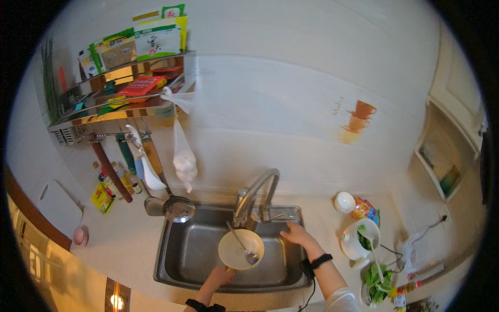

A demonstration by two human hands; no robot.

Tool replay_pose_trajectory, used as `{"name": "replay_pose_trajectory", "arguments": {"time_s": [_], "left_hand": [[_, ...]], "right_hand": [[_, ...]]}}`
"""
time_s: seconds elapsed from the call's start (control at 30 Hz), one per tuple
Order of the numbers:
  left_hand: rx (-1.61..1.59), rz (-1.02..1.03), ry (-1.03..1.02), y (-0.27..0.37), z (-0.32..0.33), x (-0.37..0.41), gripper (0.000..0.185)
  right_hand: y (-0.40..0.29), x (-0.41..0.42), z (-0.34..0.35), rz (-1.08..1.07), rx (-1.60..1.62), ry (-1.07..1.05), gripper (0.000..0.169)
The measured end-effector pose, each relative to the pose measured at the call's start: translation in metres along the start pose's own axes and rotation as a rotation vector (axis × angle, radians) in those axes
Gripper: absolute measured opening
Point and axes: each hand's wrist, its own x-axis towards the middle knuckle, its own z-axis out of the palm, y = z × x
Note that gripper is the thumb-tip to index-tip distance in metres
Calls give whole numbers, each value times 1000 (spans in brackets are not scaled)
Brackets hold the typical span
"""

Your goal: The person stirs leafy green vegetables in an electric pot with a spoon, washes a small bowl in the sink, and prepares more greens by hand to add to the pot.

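My left hand (223,276) grips the near rim of a pale round bowl (234,255) held over the steel sink basin. A metal spoon (252,257) lies in the bowl, its handle leaning over the far rim. My right hand (295,233) is over the basin's right side, fingers near the ledge, and I see nothing held in it. The curved metal faucet (249,195) stands behind the bowl, its spout end just above the bowl's far rim. Whether water runs is not clear. The steel sink (187,269) surrounds all this.
On the right counter stand a white pot (351,249) with greens and a ladle, a small white bowl (345,202), a colourful bag and leafy vegetables (376,280). A skimmer (179,208) and other utensils hang at the left under a packed shelf (124,113). A pink cup (80,236) stands far left.
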Motion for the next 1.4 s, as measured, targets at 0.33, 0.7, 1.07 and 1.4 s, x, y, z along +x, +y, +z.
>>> {"name": "replay_pose_trajectory", "arguments": {"time_s": [0.33,0.7,1.07,1.4], "left_hand": [[-17,-16,60,5,-19,5,35],[-20,23,37,22,-17,9,34],[-128,-10,81,17,-15,10,30],[-104,-67,24,-10,-6,30,26]], "right_hand": [[0,89,21,87,-245,-111,65],[11,79,20,45,-218,-123,67],[31,70,30,-5,-109,48,62],[-79,50,80,-1040,-410,82,25]]}}
